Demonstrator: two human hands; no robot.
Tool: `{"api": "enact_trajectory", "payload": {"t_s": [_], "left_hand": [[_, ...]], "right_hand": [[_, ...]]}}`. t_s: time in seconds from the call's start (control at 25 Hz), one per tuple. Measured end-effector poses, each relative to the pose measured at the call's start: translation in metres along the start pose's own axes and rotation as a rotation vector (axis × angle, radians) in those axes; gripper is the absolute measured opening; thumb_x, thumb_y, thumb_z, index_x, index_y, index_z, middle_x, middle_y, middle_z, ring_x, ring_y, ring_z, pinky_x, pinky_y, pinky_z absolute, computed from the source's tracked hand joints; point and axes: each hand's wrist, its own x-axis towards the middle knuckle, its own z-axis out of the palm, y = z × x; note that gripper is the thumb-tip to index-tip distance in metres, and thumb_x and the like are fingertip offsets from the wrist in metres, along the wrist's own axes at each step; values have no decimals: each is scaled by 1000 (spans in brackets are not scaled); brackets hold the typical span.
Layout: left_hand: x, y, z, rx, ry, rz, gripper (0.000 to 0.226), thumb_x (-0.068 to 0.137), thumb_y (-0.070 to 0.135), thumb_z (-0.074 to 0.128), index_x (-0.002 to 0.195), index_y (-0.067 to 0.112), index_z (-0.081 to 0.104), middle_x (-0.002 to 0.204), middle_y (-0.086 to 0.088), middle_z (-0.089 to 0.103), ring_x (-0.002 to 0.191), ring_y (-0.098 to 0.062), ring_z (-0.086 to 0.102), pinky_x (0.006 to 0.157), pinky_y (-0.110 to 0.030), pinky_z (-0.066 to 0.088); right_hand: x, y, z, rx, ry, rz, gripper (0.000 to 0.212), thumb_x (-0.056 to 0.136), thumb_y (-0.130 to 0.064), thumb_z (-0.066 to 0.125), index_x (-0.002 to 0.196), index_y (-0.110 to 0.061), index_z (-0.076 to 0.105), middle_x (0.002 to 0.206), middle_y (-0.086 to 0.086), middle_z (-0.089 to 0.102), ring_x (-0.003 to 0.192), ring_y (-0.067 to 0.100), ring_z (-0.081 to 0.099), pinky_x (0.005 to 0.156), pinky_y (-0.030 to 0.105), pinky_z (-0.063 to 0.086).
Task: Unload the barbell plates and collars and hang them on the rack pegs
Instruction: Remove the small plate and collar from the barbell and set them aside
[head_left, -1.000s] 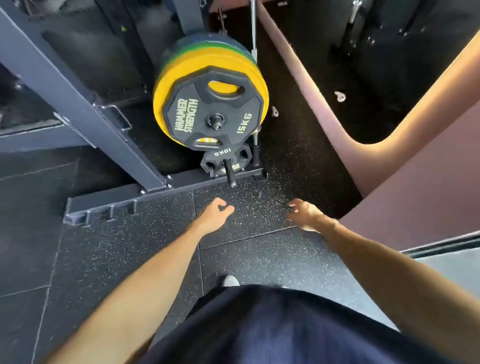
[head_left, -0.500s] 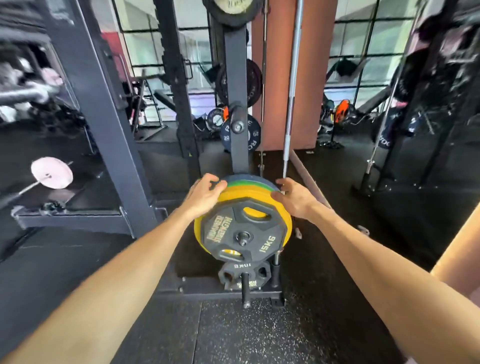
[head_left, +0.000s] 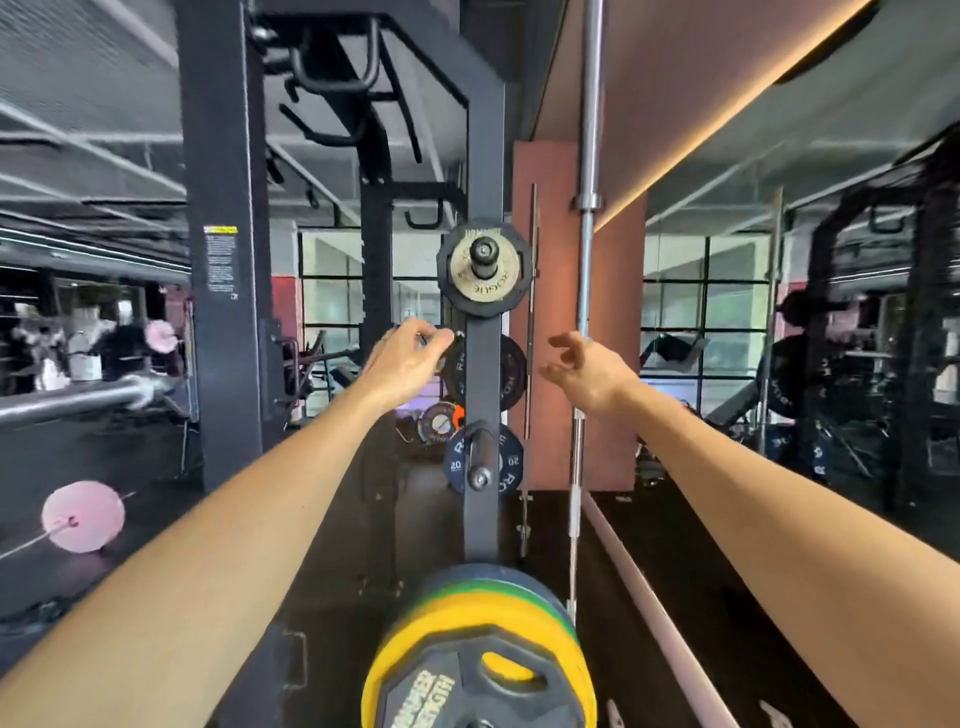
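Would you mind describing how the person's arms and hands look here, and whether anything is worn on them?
Both forearms are bare right up to the frame edges: no sleeves show. The left hand and the right hand wear no gloves, and no watch, strap or ring can be seen on the wrists or fingers.

The single head-worn camera is looking forward along both outstretched arms, facing the rack upright (head_left: 483, 395) close at 12 o'clock.

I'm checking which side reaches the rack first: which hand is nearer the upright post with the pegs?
Left. The left hand has its fingers at the upright post's left edge; the right hand hovers clear to its right.
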Motion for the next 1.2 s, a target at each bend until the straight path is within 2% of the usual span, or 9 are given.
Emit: {"api": "enact_trajectory", "payload": {"t_s": [0.08, 0.28, 0.48, 0.64, 0.84, 0.92, 1.04, 1.12, 1.2], "left_hand": [[16, 15, -13, 17, 24, 33, 43, 97, 52, 43, 125, 22, 53, 120, -5, 59, 108, -21, 54, 92, -36, 42], [69, 21, -35, 103, 67, 53, 41, 95, 54, 42, 124, 26, 53, 130, -4, 55, 118, -24, 51, 88, -35, 37], [138, 2, -24, 151, 105, 76, 37, 98, 44, 42, 124, 21, 54, 120, -5, 62, 108, -24, 57, 88, -34, 43], [204, -23, 0, 190, 106, 99, 40, 97, 44, 45, 127, 19, 52, 123, -7, 61, 113, -27, 55, 96, -37, 44], [279, -52, 31, 192, 122, 113, 37, 99, 39, 48, 128, 16, 53, 120, -7, 62, 111, -26, 57, 90, -32, 42], [302, -58, 41, 194, 109, 119, 33, 99, 39, 49, 119, 15, 60, 113, -10, 66, 108, -29, 60, 88, -34, 44], [325, -62, 53, 177, 81, 152, 34, 100, 39, 47, 92, 11, 65, 98, -17, 67, 97, -36, 63, 82, -37, 47], [335, -64, 61, 148, 98, 152, 36, 99, 42, 47, 77, 16, 58, 82, -11, 66, 87, -33, 66, 78, -36, 48], [342, -64, 64, 156, 140, 146, 43, 98, 43, 49, 66, 14, 49, 70, -9, 57, 84, -35, 67, 76, -38, 50]], "right_hand": [[19, -7, -21, -30, 51, -25, 51, 96, -34, 53, 141, -12, 42, 138, 12, 53, 123, 27, 53, 100, 31, 41], [69, -10, -50, -34, 123, -37, 53, 96, -35, 53, 142, -12, 41, 140, 13, 51, 126, 28, 50, 105, 34, 39], [131, 6, -35, -81, 152, -43, 53, 96, -33, 53, 141, -8, 41, 136, 14, 55, 121, 29, 54, 99, 31, 41], [192, 26, -12, -88, 168, -37, 54, 97, -35, 51, 140, -5, 39, 134, 15, 55, 121, 31, 54, 101, 34, 42], [276, 44, 13, -93, 183, -34, 52, 98, -36, 47, 138, -2, 41, 136, 17, 53, 123, 32, 51, 103, 37, 42], [302, 48, 22, -84, 194, -25, 49, 99, -37, 45, 132, -1, 48, 129, 17, 57, 118, 32, 54, 96, 34, 42], [332, 54, 37, -27, 190, -15, 41, 100, -36, 41, 103, 0, 60, 90, 13, 61, 90, 32, 59, 76, 36, 49], [347, 58, 43, 43, 188, 1, 44, 99, -35, 41, 99, 4, 61, 89, 15, 61, 87, 36, 62, 78, 48, 56], [357, 59, 46, 136, 209, 21, 45, 99, -33, 42, 103, 7, 61, 98, 19, 61, 89, 38, 63, 78, 51, 57]]}}
